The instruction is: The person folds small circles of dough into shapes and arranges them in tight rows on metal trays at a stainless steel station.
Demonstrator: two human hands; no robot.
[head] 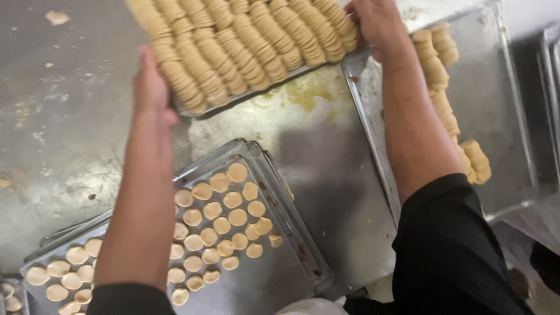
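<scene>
Both hands hold one metal tray packed with rows of stacked tan dough discs, lifted above the steel table. Left hand grips the tray's left edge, fingers curled under and hidden. Right hand clamps the right end near the frame top, fingers closed on the rim. Tray sits tilted, its right end further from the camera. Below the left forearm: a stack of trays, the top one carrying single flat discs laid out in loose rows. To the right, under the right forearm, another tray with a few disc stacks along its left side. Black sleeves on both arms
</scene>
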